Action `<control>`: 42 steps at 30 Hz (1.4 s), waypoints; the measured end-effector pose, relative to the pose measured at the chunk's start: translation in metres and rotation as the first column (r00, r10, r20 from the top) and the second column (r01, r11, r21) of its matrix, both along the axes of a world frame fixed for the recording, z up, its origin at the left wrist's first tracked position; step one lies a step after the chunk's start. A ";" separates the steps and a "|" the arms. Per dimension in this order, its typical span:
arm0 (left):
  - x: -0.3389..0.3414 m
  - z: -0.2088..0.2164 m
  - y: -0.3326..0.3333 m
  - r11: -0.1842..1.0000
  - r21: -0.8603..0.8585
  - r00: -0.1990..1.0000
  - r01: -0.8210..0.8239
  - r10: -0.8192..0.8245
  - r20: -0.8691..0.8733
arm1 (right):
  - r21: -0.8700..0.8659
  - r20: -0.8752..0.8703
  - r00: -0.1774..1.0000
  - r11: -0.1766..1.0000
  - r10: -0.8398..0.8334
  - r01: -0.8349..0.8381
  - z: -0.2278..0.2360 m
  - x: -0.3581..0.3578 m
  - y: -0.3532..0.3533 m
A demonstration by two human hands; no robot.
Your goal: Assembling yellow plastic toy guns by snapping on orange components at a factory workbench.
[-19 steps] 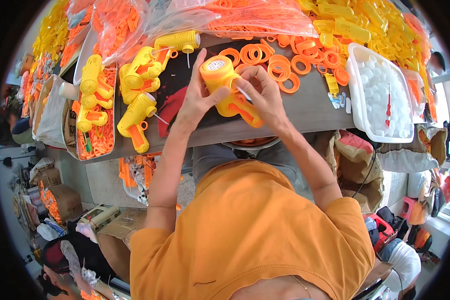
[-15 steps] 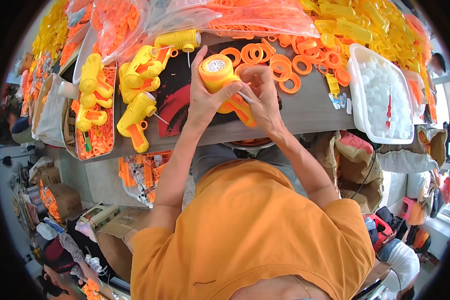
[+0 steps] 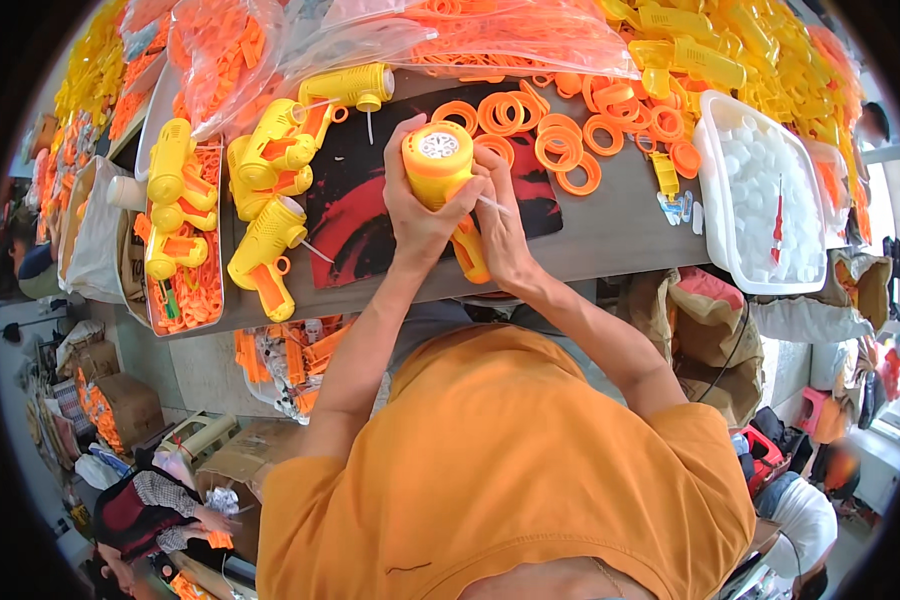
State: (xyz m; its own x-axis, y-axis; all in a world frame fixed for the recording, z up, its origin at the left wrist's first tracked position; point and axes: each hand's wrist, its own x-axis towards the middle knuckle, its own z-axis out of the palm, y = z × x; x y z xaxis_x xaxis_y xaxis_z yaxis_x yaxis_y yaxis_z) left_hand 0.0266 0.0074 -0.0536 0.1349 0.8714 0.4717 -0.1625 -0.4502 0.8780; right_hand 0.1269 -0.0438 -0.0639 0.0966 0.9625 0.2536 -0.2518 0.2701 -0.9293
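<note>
Between both hands, over the near middle of the table, is a yellow toy gun (image 3: 432, 185). Its round front faces up, with an orange ring (image 3: 408, 150) around a white perforated disc (image 3: 439, 146); the handle points toward me. My left hand (image 3: 417, 228) is closed around the barrel from the left. On the right side, my right hand (image 3: 504, 238) is closed against the gun, its fingers bunched near the ring. A thin white rod (image 3: 494, 205) sticks out by that hand. The right fingertips are partly hidden.
Several yellow toy guns (image 3: 268, 240) lie to the left, some over a tray of orange parts (image 3: 195, 300). Loose orange rings (image 3: 581, 176) are scattered behind my right hand. A white tub (image 3: 715, 200) of translucent pieces and a red tool (image 3: 778, 225) stands right. Yellow shells (image 3: 695, 60) are piled behind.
The toy gun's handle has swung left and toward me. My right hand has shifted left, closer against the gun. My left hand keeps its hold.
</note>
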 end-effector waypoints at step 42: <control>-0.065 -0.007 -0.029 0.995 0.095 0.714 -0.035 0.091 -0.694 | 0.258 0.907 0.327 0.964 -0.266 0.070 0.043 0.099 0.139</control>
